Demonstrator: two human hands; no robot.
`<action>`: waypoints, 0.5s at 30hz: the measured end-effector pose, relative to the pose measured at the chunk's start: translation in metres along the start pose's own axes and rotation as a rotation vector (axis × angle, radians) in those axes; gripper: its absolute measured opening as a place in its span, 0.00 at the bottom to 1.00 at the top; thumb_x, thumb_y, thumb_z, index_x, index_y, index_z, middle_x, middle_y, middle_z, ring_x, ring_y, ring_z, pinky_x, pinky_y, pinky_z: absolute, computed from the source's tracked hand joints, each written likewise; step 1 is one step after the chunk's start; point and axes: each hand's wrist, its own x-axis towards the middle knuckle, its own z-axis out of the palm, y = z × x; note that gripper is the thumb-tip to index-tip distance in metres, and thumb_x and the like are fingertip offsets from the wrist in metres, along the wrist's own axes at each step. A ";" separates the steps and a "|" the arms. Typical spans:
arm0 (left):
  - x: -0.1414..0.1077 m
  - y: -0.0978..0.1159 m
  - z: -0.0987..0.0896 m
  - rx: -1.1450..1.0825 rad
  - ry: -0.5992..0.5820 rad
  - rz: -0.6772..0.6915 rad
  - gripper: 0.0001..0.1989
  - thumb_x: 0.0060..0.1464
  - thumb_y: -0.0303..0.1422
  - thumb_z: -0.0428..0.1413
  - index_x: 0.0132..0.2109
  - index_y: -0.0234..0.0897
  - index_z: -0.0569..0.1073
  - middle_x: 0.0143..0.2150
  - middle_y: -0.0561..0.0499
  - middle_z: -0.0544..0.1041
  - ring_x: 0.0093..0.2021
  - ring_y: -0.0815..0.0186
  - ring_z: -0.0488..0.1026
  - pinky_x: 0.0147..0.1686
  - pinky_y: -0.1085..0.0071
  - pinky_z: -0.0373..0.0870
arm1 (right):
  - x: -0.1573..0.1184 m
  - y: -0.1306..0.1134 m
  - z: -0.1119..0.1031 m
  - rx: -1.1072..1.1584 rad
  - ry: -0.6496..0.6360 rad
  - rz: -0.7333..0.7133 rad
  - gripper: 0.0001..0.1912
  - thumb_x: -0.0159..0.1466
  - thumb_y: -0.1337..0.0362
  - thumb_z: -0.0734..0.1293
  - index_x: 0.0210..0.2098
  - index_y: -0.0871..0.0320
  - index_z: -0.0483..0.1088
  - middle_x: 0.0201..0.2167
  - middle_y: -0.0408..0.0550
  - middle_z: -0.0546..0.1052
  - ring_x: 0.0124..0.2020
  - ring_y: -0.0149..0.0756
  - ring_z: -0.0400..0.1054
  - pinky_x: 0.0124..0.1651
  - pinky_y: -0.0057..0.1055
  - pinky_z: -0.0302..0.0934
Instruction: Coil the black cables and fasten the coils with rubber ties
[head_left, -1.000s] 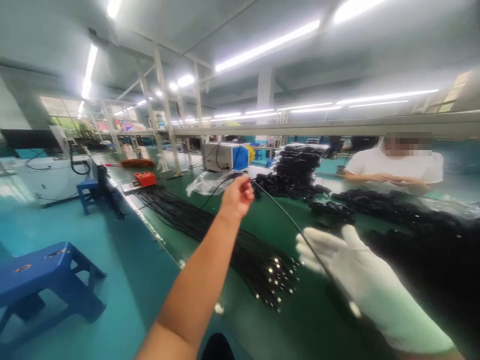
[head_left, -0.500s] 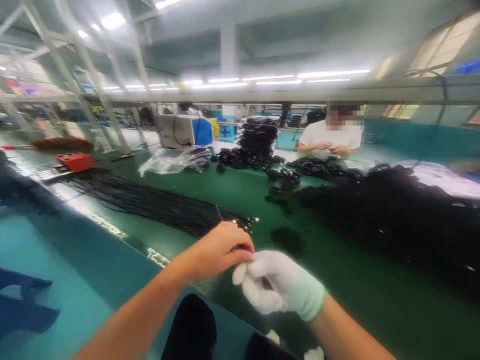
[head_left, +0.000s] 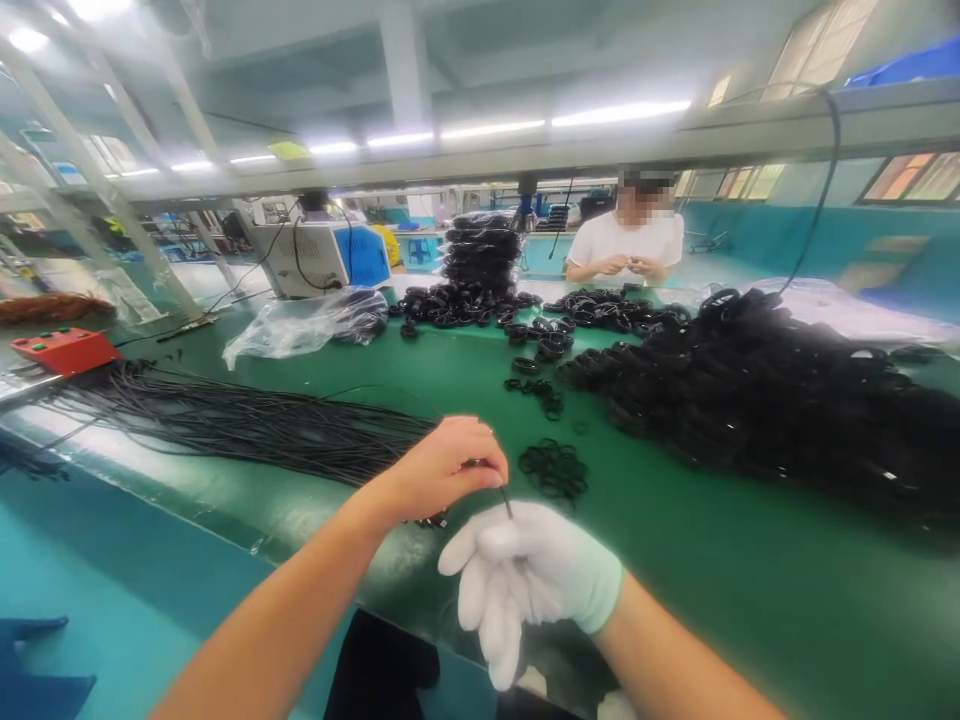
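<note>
My left hand (head_left: 446,462), bare, is closed in a pinch on a thin black cable (head_left: 507,500). A short piece of the cable spans the gap down to my right hand (head_left: 536,565), which wears a white glove. Thumb and forefinger of the glove grip the cable's lower part, while the other fingers hang down loosely; the cable's end is hidden. Behind and left of my left hand lies a long bundle of black cables (head_left: 247,425) on the green table (head_left: 712,600). Small metallic tips show just under my left wrist.
Black rings or bands (head_left: 555,470) lie beyond my hands. A large heap of black coiled cables (head_left: 750,390) covers the right side. Farther back are a plastic bag (head_left: 300,325), a red box (head_left: 66,350), a grey-blue machine (head_left: 319,258), stacked packs (head_left: 480,255) and a person (head_left: 626,240).
The view has turned to the right. My hands have moved slightly apart, baring a short stretch of cable between them. The gloved fingers have loosened and now point downward.
</note>
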 end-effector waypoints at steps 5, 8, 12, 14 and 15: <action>-0.008 -0.033 0.015 0.162 0.058 -0.160 0.12 0.62 0.31 0.45 0.40 0.37 0.74 0.38 0.51 0.77 0.41 0.66 0.70 0.44 0.71 0.62 | -0.020 -0.017 0.020 -0.142 0.046 -0.335 0.20 0.60 0.53 0.65 0.45 0.62 0.67 0.29 0.54 0.78 0.28 0.45 0.75 0.27 0.43 0.68; -0.025 -0.039 0.029 0.394 0.092 -0.336 0.15 0.62 0.32 0.43 0.35 0.37 0.74 0.34 0.50 0.76 0.37 0.64 0.71 0.38 0.70 0.63 | -0.040 -0.040 0.030 -0.127 0.214 -0.641 0.13 0.62 0.58 0.64 0.44 0.56 0.67 0.26 0.41 0.75 0.27 0.34 0.72 0.31 0.36 0.68; -0.056 -0.011 0.061 0.529 0.083 -0.266 0.12 0.61 0.31 0.43 0.35 0.41 0.72 0.31 0.53 0.74 0.31 0.66 0.71 0.30 0.73 0.62 | -0.053 -0.063 0.031 -0.142 0.443 -0.735 0.10 0.63 0.60 0.64 0.43 0.55 0.68 0.29 0.41 0.72 0.28 0.29 0.67 0.38 0.36 0.66; -0.069 0.009 0.076 0.596 0.108 -0.161 0.11 0.60 0.30 0.45 0.33 0.40 0.70 0.28 0.53 0.73 0.27 0.66 0.69 0.27 0.73 0.60 | -0.051 -0.066 0.027 -0.174 0.527 -0.733 0.12 0.63 0.59 0.63 0.45 0.56 0.68 0.34 0.45 0.74 0.33 0.33 0.69 0.45 0.42 0.65; -0.074 0.018 0.081 0.624 0.127 -0.100 0.11 0.59 0.29 0.45 0.32 0.40 0.70 0.26 0.53 0.72 0.25 0.66 0.68 0.26 0.72 0.59 | -0.049 -0.066 0.025 -0.178 0.543 -0.732 0.13 0.64 0.59 0.63 0.46 0.57 0.68 0.36 0.46 0.74 0.35 0.34 0.70 0.47 0.43 0.64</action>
